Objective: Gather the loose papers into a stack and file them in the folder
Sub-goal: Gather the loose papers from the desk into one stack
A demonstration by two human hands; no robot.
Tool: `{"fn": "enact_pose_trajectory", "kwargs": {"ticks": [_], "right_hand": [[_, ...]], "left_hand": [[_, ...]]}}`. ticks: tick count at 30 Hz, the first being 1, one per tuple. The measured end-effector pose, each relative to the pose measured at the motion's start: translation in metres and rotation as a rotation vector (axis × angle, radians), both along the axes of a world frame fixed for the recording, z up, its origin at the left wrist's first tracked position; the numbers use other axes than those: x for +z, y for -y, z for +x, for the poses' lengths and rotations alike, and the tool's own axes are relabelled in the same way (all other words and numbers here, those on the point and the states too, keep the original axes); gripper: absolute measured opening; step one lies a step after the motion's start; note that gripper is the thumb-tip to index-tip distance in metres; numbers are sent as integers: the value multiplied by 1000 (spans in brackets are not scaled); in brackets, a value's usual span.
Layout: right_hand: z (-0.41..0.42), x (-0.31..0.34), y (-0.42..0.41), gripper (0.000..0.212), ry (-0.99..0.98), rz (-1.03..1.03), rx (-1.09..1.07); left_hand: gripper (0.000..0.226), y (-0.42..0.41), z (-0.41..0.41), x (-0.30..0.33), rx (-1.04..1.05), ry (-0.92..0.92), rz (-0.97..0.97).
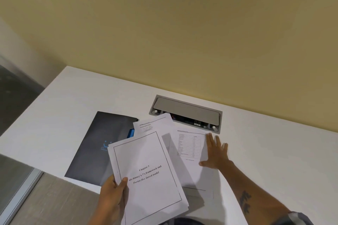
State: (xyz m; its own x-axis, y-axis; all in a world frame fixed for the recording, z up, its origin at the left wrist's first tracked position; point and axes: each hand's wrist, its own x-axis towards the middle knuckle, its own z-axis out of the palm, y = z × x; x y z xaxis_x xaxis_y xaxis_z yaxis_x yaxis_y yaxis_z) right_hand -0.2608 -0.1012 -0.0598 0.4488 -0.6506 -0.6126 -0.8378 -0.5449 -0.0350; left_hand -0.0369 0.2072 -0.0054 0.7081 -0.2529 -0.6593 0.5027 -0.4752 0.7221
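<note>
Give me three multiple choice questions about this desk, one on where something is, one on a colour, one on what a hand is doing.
1. Where is the folder?
A. left of the papers
B. right of the papers
C. on the floor

2. What colour is the folder?
A. red
B. dark grey
C. yellow

3. What is the right hand doing?
A. holding a pen
B. making a fist
C. lying flat on a sheet

Answers: 1 A, it lies on the desk left of the sheets. 2 B, its cover is dark grey. 3 C, fingers spread on the table sheet, while the left hand grips the stack.
</note>
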Motion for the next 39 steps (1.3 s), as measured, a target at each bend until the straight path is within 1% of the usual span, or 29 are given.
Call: {"fn": "enact_pose_trajectory", "kwargs": {"ticks": [4,7,9,11,14,17,20,21,26,30,33,36,39], "right_hand": [[-1,-3,-11,126,71,-31,-27],[-3,-3,-24,119,142,-46,-92],[-4,-5,-36,113,229,-38,-182],[-5,-7,-47,106,300,-27,-323],[-8,-11,-64,89,334,-27,-527],[-13,-15,-75,66,539,45,-816],[-25,-17,-78,31,625,-10,-939],[-30,-16,-78,26,661,-29,-962],[-60,-3,-70,25,802,-65,-984],[-72,22,-62,15,881,8,-974],[-67,38,-66,12,955,136,-969],[-52,50,-75,19,1027,343,-1002],[-31,58,-86,20,1032,530,-971]], "left_hand": [[16,0,4,-7,15,-30,-11],[19,0,7,-13,5,-40,-15],[23,0,10,-18,1,-51,-8],[22,-1,14,-24,-13,-60,-6],[21,-1,19,-26,-24,-52,-4],[22,1,22,-25,-50,-43,0],[24,1,25,-23,-72,-43,-3],[24,1,25,-23,-73,-47,-7],[16,6,29,-17,-122,-46,-30],[27,13,30,-11,-208,-49,-73],[27,16,32,-9,-274,-62,-94],[32,20,30,-8,-337,-67,-107],[33,21,27,-4,-372,-96,-107]]}}
